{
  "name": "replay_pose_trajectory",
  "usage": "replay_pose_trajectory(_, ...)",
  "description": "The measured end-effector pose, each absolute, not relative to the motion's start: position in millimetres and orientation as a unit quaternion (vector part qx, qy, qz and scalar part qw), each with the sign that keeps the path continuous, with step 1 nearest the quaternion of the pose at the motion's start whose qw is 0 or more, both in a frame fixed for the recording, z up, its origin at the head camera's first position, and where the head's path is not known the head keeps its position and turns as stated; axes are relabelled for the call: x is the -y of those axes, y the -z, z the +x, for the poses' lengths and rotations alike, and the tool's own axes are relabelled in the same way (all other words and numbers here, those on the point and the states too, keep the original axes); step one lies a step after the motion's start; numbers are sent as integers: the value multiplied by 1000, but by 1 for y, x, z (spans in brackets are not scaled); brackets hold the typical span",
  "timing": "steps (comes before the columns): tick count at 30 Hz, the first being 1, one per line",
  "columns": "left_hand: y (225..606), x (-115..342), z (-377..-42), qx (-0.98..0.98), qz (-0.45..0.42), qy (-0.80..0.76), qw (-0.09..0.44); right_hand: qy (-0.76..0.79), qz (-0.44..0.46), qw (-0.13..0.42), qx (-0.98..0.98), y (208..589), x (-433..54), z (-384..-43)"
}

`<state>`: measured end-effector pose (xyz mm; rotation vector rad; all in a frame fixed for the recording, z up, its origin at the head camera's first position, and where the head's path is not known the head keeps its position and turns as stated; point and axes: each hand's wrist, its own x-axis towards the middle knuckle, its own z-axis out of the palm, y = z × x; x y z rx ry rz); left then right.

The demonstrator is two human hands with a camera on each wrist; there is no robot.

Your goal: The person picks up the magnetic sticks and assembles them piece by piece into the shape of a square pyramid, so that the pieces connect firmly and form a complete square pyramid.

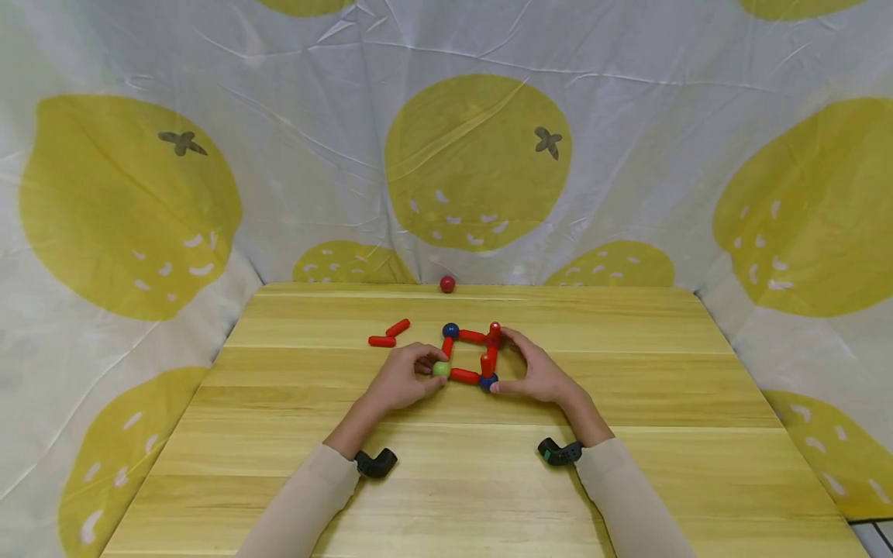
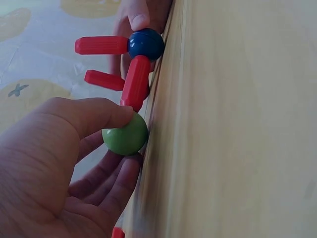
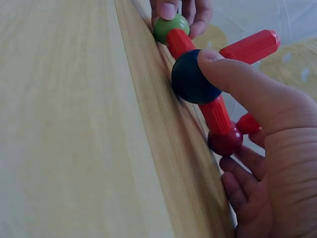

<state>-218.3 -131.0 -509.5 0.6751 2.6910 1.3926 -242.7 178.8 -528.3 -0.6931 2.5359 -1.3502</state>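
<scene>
A square of red rods (image 1: 464,377) joined by balls lies on the table, part of a ball-and-rod building toy. My left hand (image 1: 405,377) pinches the green ball (image 2: 125,135) at its near left corner between thumb and fingers. At the right side is my right hand (image 1: 537,370), its thumb on the near blue ball (image 3: 195,77) and its fingers at the dark red ball (image 3: 226,139) behind. From each of these two balls a red rod (image 1: 487,364) stands up. Another blue ball (image 1: 450,331) forms the far left corner.
Two loose red rods (image 1: 381,341) lie left of the square, close together. A single red ball (image 1: 448,284) sits at the back edge of the wooden table (image 1: 460,480). Behind hangs a cloth (image 1: 314,155) with yellow fruit printed on it.
</scene>
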Motion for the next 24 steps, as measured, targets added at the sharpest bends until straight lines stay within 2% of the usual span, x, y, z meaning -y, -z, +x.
replay_pose_trajectory(7,509,131,-216,-867,221,-446,14,450,-224,105,-858,525,-177,-241)
replay_pose_trajectory(14,503,141,-220,-869,227,-439,28,443,-241,81,-860,530,-177,-242)
replay_pose_trajectory(16,499,149,-223,-876,220,-430,10,436,-244,72,-863,530,-176,-242)
replay_pose_trajectory(21,495,181,-233,-909,171,-372,-72,438,-245,70,-862,530,-175,-243)
replay_pose_trajectory(24,495,199,-237,-928,134,-335,-90,441,-243,77,-861,529,-176,-243)
